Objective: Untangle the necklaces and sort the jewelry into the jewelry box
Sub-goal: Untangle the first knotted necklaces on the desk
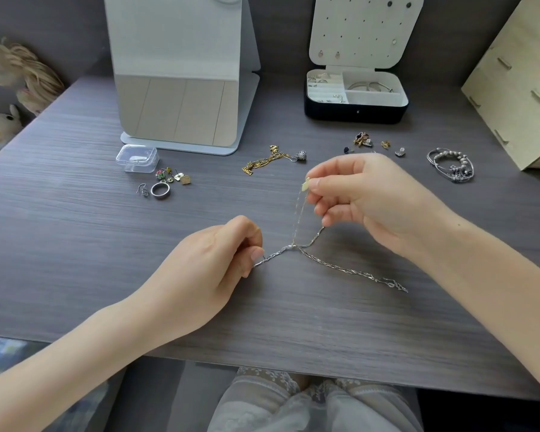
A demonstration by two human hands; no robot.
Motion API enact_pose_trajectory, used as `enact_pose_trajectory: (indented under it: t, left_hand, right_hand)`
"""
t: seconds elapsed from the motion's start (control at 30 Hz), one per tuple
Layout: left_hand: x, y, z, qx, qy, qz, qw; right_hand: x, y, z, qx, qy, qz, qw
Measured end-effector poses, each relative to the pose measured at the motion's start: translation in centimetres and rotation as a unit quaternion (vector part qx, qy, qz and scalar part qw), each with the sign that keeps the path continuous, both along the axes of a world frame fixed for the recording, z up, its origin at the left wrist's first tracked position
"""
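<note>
1. The left hand (219, 257) pinches one end of the tangled silver chains (325, 263) between thumb and curled fingers. It sits low against the desk (75, 213), near the middle of the front edge.
2. The right hand (365, 198) is raised just behind it. Its thumb and forefinger are closed on a small pale pendant (306, 183), from which thin strands hang. The lower fingers are curled, and one seems to hook a strand.
3. The strands meet at a knot (292, 246) between the two hands. A loose tail trails across the desk toward the right edge.
4. Pulling both ends apart would probably tighten the knot. It looks better to give it slack, lay it flat, tease the loops open with the fingertips, and then feed the pendant end back through.
5. The jewelry box (356, 115) stands open near the back right corner, with a few pieces already in its compartments. A gold necklace (272, 160) lies mid-desk and the bracelets (452, 165) lie by the right edge, none of them sorted yet.
6. No brand, label or writing can be read anywhere.
</note>
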State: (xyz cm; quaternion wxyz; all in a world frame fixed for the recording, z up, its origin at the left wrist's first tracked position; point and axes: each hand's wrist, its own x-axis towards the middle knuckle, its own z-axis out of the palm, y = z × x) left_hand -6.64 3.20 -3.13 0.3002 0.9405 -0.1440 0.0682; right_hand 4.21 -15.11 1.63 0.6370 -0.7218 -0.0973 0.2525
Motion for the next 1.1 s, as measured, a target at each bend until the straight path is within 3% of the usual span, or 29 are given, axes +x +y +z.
enact_pose_trajectory:
  t: [0.27,0.47,0.63,0.93,1.1]
  left_hand:
    - [0.4,0.1,0.1,0.002,0.016,0.048,0.999]
    - [1.2,-0.2,0.5,-0.017,0.032,0.099,0.994]
    - [1.6,-0.2,1.0,-0.009,0.038,0.127,0.991]
    - [2.4,0.7,1.3,0.129,-0.081,0.059,0.987]
    - [3.4,0.3,0.3,0.144,-0.136,-0.031,0.980]
  right_hand:
    - [-0.1,-1.6,1.2,0.031,-0.029,-0.008,0.999]
    - [0.1,-1.7,0.7,0.000,-0.052,-0.001,0.999]
    - [1.3,0.3,0.1,-0.069,-0.129,0.012,0.989]
    - [2.5,4.9,-0.7,-0.100,-0.209,0.098,0.968]
    - [3.2,5.9,-1.6,-0.186,-0.298,0.146,0.925]
